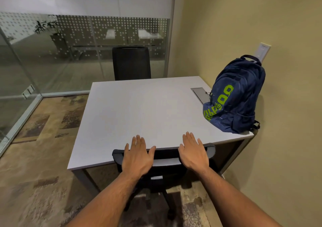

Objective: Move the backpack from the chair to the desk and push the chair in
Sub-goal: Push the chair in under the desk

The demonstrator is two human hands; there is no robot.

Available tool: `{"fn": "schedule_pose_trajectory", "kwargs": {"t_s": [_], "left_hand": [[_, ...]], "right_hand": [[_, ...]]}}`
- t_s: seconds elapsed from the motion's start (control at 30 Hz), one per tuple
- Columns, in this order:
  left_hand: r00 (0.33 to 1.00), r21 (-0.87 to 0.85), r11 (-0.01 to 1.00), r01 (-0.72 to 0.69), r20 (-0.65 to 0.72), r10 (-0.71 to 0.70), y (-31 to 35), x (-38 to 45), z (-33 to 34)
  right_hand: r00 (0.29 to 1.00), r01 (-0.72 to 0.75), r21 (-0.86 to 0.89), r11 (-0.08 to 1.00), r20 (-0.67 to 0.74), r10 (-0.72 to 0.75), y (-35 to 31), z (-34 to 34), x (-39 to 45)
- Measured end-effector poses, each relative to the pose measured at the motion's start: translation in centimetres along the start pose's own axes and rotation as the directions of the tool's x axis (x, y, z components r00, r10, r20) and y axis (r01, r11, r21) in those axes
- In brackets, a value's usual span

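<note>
A navy backpack [237, 97] with lime-green lettering stands upright on the right end of the white desk [139, 111], leaning against the wall. The black office chair [163, 167] sits tucked against the desk's near edge, its backrest top level with the tabletop. My left hand [137, 155] lies flat over the left part of the backrest top, fingers spread. Over the right part of the backrest top rests my right hand [193, 151], also flat with fingers apart. Neither hand grips anything.
A second black chair [131, 63] stands at the desk's far side, in front of a glass partition [52, 52]. A metal cable hatch [200, 93] is set in the desk beside the backpack. The yellow wall [261, 26] runs along the right. Patterned carpet [40, 157] spreads to the left.
</note>
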State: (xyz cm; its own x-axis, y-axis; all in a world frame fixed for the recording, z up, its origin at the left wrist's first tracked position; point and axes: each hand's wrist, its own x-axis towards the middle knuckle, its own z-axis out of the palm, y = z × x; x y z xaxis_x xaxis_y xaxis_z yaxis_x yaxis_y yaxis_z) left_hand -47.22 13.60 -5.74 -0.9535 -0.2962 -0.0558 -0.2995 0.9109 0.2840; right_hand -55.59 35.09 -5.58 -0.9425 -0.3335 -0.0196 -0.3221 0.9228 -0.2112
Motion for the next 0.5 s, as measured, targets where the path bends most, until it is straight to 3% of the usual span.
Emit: {"fn": "schedule_pose_trajectory", "kwargs": {"t_s": [0.5], "left_hand": [[0.991, -0.019, 0.992, 0.126, -0.041, -0.127, 4.6, 1.9, 1.0]], "right_hand": [[0.988, 0.143, 0.055, 0.988, 0.054, -0.146, 4.3, -1.5, 4.1]]}}
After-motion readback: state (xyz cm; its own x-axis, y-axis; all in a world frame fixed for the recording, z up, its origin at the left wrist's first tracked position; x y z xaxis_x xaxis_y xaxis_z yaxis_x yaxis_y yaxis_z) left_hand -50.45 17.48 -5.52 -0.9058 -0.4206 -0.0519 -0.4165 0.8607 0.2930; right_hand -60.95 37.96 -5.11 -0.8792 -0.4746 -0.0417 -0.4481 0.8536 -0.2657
